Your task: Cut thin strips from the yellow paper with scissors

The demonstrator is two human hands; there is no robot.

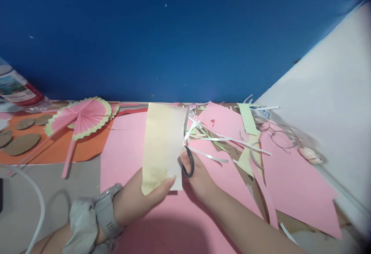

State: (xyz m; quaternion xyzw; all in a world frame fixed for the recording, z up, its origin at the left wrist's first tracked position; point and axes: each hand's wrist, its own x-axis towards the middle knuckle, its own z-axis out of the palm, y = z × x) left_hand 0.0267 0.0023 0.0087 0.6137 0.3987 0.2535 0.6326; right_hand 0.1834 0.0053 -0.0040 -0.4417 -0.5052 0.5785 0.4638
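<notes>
My left hand (pixel 158 192) grips a pale yellow and white sheet of paper (pixel 160 142) near its lower edge, thumb on the near face and the other fingers hidden behind. In my right hand (pixel 199 176) is a pair of scissors (pixel 188 162) with black handles, fingers through the loops. The blades point up along the paper's right edge, and I cannot tell how far apart they stand. Beyond the scissors lie several thin white and green paper strips (pixel 208 136). Pink paper sheets (pixel 124 146) spread beneath both hands.
A pink and green folded paper fan (pixel 84 117) and brown cardboard ovals (pixel 21 144) rest on orange paper (pixel 87 151) at left. Behind them leans a bottle (pixel 21 90). A wired white object (pixel 310 154) lies at right. A blue wall (pixel 174 41) closes off the back.
</notes>
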